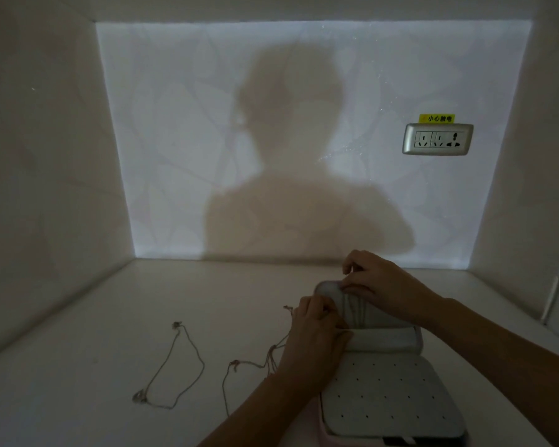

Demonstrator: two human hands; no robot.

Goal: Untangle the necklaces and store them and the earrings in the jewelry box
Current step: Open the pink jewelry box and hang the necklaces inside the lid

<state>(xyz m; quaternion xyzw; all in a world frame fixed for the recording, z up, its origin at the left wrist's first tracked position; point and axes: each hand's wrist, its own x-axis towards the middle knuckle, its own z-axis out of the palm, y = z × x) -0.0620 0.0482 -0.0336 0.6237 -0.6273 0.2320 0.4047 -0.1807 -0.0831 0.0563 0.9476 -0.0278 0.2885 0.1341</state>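
Edges: the surface [136,317] sits in a nook, shut in by a left side wall, a back wall [175,140] and a right side wall.
Open room: the widest stretch lies left of and behind the jewelry box [384,395], which stands at the near right.
Box: open, pale grey, pink at the rim; its flat panel is dotted with small holes, and a padded flap [359,312] stands up at its far end.
Left hand [313,337]: fingers curled at the flap's left edge, pinching the second necklace [249,364] (its chain runs up into the fingers).
Right hand [378,285]: fingers curled over the flap's top, gripping it.
Loose necklace [175,366]: a thin open loop lying on the surface, well left of the box.
Wall: a silver socket [438,138] and the person's shadow [288,156].
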